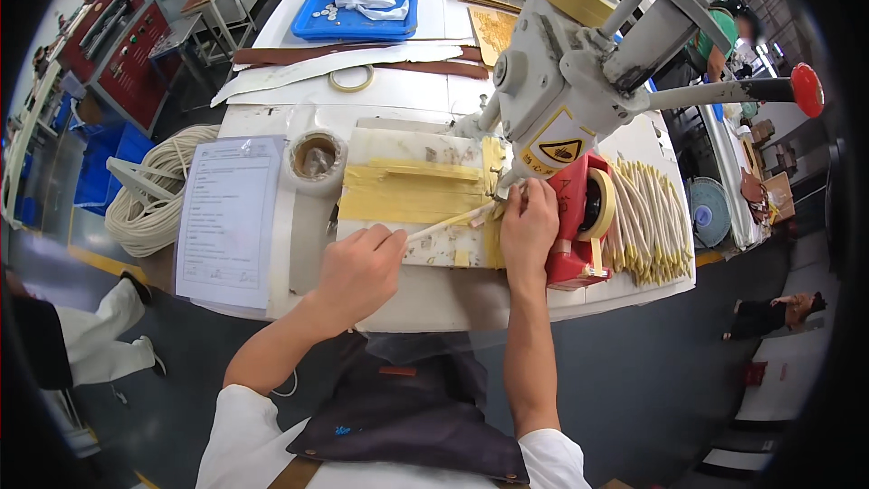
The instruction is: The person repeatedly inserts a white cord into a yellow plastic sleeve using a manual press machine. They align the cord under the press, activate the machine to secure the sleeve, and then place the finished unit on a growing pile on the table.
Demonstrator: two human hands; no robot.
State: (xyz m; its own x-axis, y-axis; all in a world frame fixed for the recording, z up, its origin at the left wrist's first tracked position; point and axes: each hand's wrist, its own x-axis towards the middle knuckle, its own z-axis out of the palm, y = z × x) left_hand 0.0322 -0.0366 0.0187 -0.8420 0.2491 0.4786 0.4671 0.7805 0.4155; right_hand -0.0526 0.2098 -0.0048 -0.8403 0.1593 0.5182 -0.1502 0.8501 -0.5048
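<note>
Head view: your left hand [367,267] is closed in a pinch, thumb and forefinger meeting on the near end of a pale cord [444,227], the other fingers curled under and out of sight. The cord slants up and right across the front part of the white board [412,152], toward your right hand [531,222], whose fingers are bent close together beneath the press [561,63]. The back of that hand covers its fingertips and the cord's far end, so you cannot tell whether it grips or merely touches there. The press's top runs out of view at the upper edge, and its body hides part of the counter [430,297] behind. Room is tight on your right: the red tape dispenser [566,264] stands just beside that hand, and past it the bundle of yellow-tipped cords [644,217] reaches close to the counter's right edge. The lever with its red knob [807,89] juts out over that side. On your left, a bare strip lies between the board and the printed sheet [231,217], with the tape roll [317,186] at its back. The counter's front edge passes beneath your forearms, leaving a shallow open band before the board.
</note>
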